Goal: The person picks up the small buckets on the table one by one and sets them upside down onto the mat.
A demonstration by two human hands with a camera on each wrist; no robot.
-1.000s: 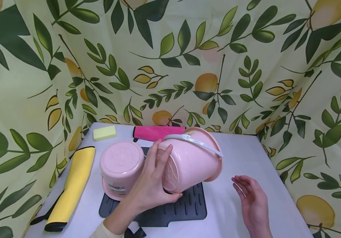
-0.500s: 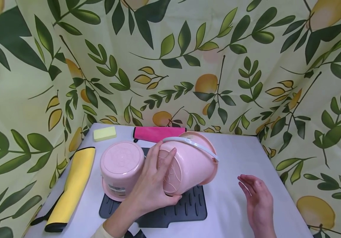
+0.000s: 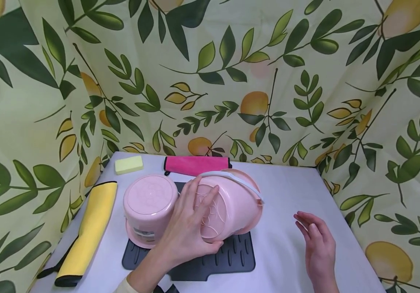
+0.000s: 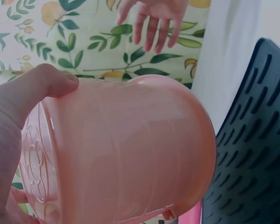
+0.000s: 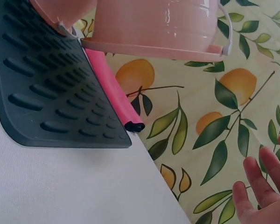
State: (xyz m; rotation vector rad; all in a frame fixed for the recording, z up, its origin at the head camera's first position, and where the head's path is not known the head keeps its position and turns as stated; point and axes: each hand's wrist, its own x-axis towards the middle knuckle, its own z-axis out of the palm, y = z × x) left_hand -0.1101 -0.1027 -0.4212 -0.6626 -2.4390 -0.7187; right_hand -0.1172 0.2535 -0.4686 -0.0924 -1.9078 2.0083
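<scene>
My left hand (image 3: 186, 228) grips a pink bucket (image 3: 237, 207) round its base end, thumb on one side and fingers on the other. The bucket lies tilted in the air above the dark drying mat (image 3: 228, 256), its patterned bottom toward me and its mouth away to the right. A pale handle (image 3: 237, 179) lies across its upper side. Just left of it, a second pink bucket (image 3: 150, 199) stands upside down on the mat. To the right, my right hand (image 3: 319, 248) hovers apart from everything, palm turned inward, fingers loosely extended and holding nothing.
A pink rolled cloth (image 3: 195, 164) lies behind the mat. At the back left is a pale yellow sponge (image 3: 128, 164), and along the left edge a yellow rolled cloth (image 3: 89, 232) with black trim. Leaf-patterned fabric walls (image 3: 210, 81) enclose the white table (image 3: 283, 183).
The held bucket has swung lower and a little left at its mouth, showing more of its bottom. My right hand has drifted right, away from it.
</scene>
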